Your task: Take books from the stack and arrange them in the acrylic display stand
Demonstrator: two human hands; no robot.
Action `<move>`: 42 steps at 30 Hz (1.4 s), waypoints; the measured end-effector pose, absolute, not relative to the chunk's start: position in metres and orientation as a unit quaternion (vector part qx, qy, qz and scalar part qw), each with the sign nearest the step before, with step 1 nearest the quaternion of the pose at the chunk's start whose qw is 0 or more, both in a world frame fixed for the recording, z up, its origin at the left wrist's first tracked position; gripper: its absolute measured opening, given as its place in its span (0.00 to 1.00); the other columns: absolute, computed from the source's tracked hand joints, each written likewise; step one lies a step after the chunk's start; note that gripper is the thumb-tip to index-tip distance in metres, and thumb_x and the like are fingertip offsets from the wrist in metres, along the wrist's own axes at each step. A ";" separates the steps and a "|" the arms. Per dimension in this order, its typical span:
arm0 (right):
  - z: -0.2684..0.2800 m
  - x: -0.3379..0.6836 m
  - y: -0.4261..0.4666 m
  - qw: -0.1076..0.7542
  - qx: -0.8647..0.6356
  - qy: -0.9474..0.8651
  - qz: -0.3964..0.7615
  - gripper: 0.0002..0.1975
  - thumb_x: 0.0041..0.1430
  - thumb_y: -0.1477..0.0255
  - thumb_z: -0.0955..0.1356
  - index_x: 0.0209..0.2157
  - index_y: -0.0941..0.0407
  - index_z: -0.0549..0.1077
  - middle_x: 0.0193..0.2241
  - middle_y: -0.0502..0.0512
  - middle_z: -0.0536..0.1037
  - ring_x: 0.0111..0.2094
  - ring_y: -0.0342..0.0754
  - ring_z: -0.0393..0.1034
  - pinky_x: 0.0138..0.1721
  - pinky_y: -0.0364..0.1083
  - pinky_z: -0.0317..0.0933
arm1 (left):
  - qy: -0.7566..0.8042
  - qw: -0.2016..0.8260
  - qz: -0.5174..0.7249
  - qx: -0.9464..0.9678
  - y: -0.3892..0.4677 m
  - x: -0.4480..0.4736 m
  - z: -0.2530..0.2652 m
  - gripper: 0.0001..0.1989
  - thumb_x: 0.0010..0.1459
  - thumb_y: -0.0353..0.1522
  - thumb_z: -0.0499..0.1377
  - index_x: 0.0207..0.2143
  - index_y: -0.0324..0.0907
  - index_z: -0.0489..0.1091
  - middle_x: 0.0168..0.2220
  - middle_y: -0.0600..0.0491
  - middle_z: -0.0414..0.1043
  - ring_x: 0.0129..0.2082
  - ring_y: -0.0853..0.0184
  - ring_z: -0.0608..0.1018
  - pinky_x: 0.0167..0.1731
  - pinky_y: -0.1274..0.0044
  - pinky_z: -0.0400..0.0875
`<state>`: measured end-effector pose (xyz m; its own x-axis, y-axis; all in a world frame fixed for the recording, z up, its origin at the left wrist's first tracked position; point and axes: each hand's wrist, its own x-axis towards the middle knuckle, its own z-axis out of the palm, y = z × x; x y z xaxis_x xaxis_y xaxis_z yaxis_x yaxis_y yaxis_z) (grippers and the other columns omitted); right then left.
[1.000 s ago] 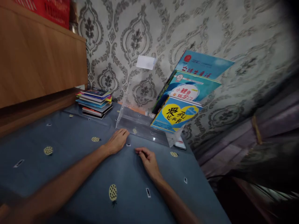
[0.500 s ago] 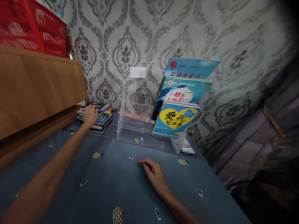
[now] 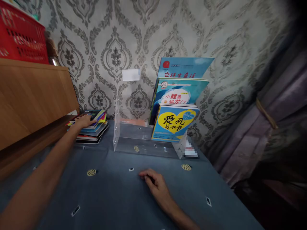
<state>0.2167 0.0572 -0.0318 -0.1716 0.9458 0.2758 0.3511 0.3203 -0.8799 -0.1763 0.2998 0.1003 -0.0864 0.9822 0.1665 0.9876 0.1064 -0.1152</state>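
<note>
At the left, my left hand (image 3: pixel 83 121) is at the pile of books (image 3: pixel 94 132), closed on the front edge of a dark-covered book (image 3: pixel 94 114) at the top. One digit lies across that edge, pointing right; the other fingers are mostly hidden. My right hand (image 3: pixel 155 183) rests over the table, loosely curled, thumb and forefinger apart, holding nothing. Beyond it stands a clear acrylic book rack (image 3: pixel 144 153). In its right part lean a blue book with a yellow heart (image 3: pixel 175 123), a teal book (image 3: pixel 184 86) behind it and a taller blue book (image 3: pixel 187 65) at the back.
A dark blue patterned cloth covers the table (image 3: pixel 115 198). On the left, a wooden cabinet (image 3: pixel 33 99) carries a red plastic basket (image 3: pixel 24 38). A patterned wall (image 3: pixel 115 54) rises behind the rack, with a white label (image 3: pixel 130 75) above its left part. A tied curtain (image 3: pixel 254 137) hangs at right.
The view has shifted, so the wall and cabinet sit further left. My left hand has turned, with one digit now pointing right along the top of the pile. My right hand keeps its pose.
</note>
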 end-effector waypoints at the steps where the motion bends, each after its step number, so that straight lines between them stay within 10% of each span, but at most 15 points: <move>1: -0.031 0.217 0.057 0.436 -0.472 -0.686 0.343 0.15 0.60 0.68 0.62 0.34 0.54 0.80 0.30 0.56 0.78 0.34 0.52 0.74 0.40 0.49 0.66 | -0.730 0.110 -0.007 -0.675 0.296 -0.176 0.100 0.30 0.66 0.49 0.48 0.58 0.38 0.70 0.59 0.36 0.70 0.56 0.43 0.74 0.51 0.55 0.69; 35: -0.030 0.215 0.059 0.431 -0.455 -0.704 0.334 0.15 0.59 0.70 0.62 0.35 0.55 0.81 0.30 0.55 0.79 0.34 0.51 0.74 0.39 0.49 0.67 | -0.428 0.140 0.027 -0.892 0.081 -0.109 0.034 0.17 0.70 0.37 0.49 0.34 0.43 0.73 0.30 0.45 0.78 0.32 0.55 0.80 0.32 0.68 0.71; 42: -0.022 0.215 0.056 0.421 -0.457 -0.705 0.343 0.14 0.58 0.70 0.63 0.35 0.54 0.81 0.30 0.55 0.80 0.34 0.50 0.75 0.39 0.48 0.67 | -0.492 0.126 -0.071 -0.858 0.103 -0.124 0.025 0.19 0.71 0.41 0.47 0.37 0.43 0.73 0.34 0.47 0.78 0.39 0.58 0.80 0.41 0.69 0.73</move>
<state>0.2153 0.0563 -0.0219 -0.2277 0.9323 0.2810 0.3549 0.3482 -0.8677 -0.1240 0.1032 0.0246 0.5050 0.8275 0.2455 0.8631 -0.4835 -0.1458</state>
